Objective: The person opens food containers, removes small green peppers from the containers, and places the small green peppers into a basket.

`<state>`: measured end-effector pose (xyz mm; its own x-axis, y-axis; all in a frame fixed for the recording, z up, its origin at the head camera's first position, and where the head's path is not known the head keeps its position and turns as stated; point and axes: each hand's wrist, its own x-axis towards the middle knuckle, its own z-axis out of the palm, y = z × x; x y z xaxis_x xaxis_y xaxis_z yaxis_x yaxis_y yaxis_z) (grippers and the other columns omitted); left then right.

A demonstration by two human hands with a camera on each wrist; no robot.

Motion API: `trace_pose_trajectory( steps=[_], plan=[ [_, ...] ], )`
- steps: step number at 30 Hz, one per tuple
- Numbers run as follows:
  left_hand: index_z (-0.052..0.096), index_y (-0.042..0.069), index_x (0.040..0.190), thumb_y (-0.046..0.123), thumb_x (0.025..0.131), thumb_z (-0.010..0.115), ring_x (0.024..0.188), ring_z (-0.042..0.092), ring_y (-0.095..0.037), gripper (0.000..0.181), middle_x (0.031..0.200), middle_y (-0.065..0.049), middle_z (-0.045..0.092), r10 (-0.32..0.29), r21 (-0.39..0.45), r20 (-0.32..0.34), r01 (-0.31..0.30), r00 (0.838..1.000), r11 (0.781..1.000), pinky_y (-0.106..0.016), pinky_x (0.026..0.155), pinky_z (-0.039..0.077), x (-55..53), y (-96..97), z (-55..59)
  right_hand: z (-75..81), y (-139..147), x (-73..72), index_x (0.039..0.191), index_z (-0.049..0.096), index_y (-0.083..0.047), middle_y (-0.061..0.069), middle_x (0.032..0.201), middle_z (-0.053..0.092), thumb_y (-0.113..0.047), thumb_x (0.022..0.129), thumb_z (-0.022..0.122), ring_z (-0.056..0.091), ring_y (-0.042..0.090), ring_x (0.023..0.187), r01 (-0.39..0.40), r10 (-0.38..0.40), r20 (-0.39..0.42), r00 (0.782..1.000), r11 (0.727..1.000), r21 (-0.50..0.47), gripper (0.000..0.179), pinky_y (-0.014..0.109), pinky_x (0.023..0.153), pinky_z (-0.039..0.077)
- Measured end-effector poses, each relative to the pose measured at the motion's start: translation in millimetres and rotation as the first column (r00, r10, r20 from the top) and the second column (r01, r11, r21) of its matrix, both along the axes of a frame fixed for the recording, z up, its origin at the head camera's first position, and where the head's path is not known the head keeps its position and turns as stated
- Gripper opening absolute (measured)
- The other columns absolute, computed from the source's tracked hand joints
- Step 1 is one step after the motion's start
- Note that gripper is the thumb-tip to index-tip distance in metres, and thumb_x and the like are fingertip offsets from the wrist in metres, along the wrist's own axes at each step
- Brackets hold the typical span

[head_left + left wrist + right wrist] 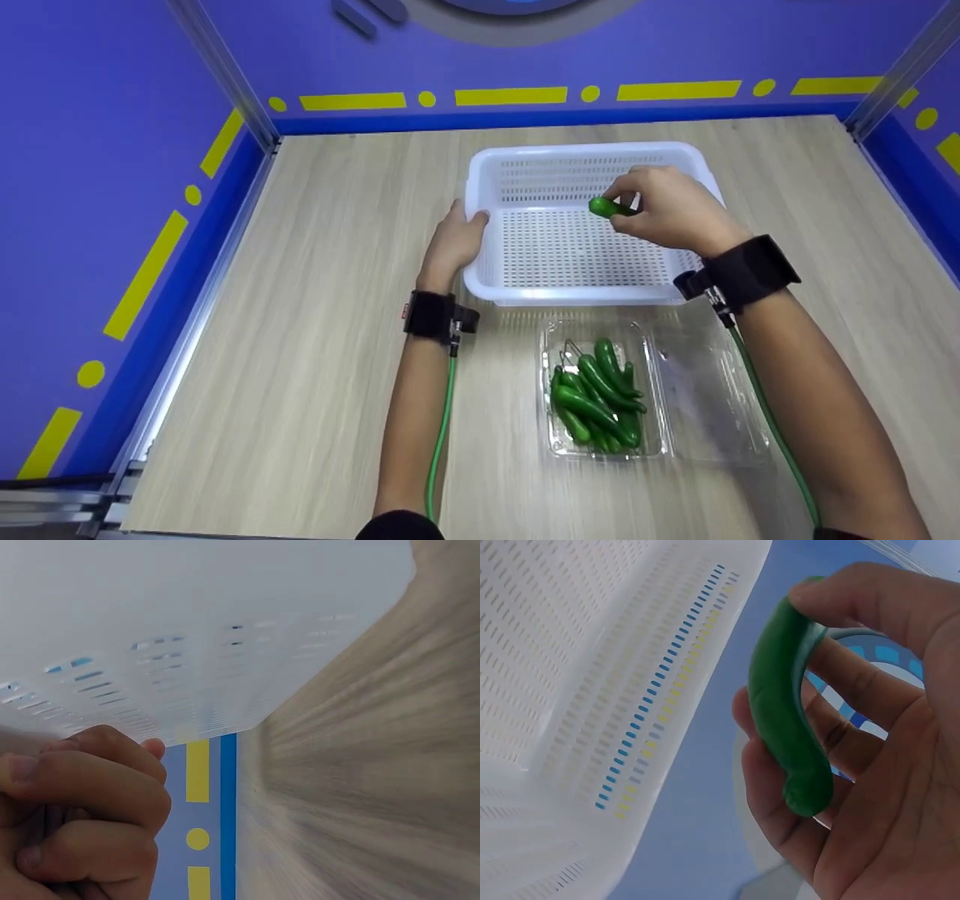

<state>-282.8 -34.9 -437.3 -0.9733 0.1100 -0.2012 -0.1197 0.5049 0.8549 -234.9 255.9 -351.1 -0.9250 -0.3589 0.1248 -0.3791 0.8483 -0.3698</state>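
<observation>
A white perforated plastic basket [585, 294] stands on the table with nothing lying in it. At its left side my left hand [455, 244] grips the wall, thumb at the rim; the left wrist view shows curled fingers [112, 787] beside the basket's outside. Above the basket's right half, my right hand [667, 210] pinches a curved green chili pepper [780, 690] between thumb and fingers. Several more green chili peppers [592, 409] lie heaped in a clear plastic clamshell box [551, 442] in front of the basket.
The clamshell's transparent lid [705, 405] lies folded out to the right, beside my right forearm. Blue panels [525, 67] with yellow markings wall the back and sides of the wooden table [322, 300]. Green cables [442, 435] run along both forearms.
</observation>
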Motion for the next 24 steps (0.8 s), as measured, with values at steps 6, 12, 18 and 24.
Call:
trace_pose_trajectory(
  steps=[6,12,18,24],
  plan=[
    [0.034,0.011,0.154,0.036,0.108,0.042,0.104,0.067,-0.027,0.053,0.123,-0.015,0.063,0.005,0.007,0.010,-0.005,1.000,1.000,-0.039,0.083,0.057,1.4,-2.9,-1.0,-5.3,1,-7.9,0.110,0.077,-0.007,0.009,0.092,0.070,-0.013,0.087,0.071,0.059,0.023,0.082,0.010,-0.010,0.007,1.000,1.000,-0.002,0.024,0.035,0.070,0.043],
    [0.034,0.011,0.154,0.037,0.108,0.041,0.106,0.068,-0.029,0.053,0.123,-0.016,0.063,0.011,0.011,0.024,-0.011,1.000,1.000,-0.039,0.082,0.057,2.5,-6.0,-0.8,-10.7,5,-17.3,0.112,0.077,-0.006,0.011,0.096,0.071,-0.011,0.087,0.071,0.062,0.026,0.087,0.025,-0.025,0.013,1.000,1.000,0.002,0.026,0.037,0.072,0.045],
    [0.033,0.012,0.154,0.036,0.108,0.040,0.102,0.068,-0.028,0.052,0.121,-0.016,0.064,0.004,0.001,0.020,-0.004,1.000,1.000,-0.037,0.078,0.058,3.0,-9.3,-2.1,-13.7,10,-25.9,0.111,0.077,-0.006,0.013,0.098,0.071,-0.007,0.084,0.070,0.063,0.028,0.089,0.028,-0.028,0.010,1.000,1.000,0.009,0.027,0.039,0.073,0.046],
    [0.031,0.011,0.156,0.035,0.108,0.039,0.103,0.069,-0.028,0.054,0.121,-0.015,0.063,0.007,-0.010,0.007,-0.007,1.000,1.000,-0.037,0.078,0.058,4.0,-9.5,-4.4,-17.7,13,-32.3,0.108,0.078,-0.006,0.014,0.097,0.071,-0.004,0.083,0.071,0.063,0.029,0.088,0.028,-0.029,0.016,0.999,0.999,0.029,0.026,0.041,0.074,0.046]
  ],
)
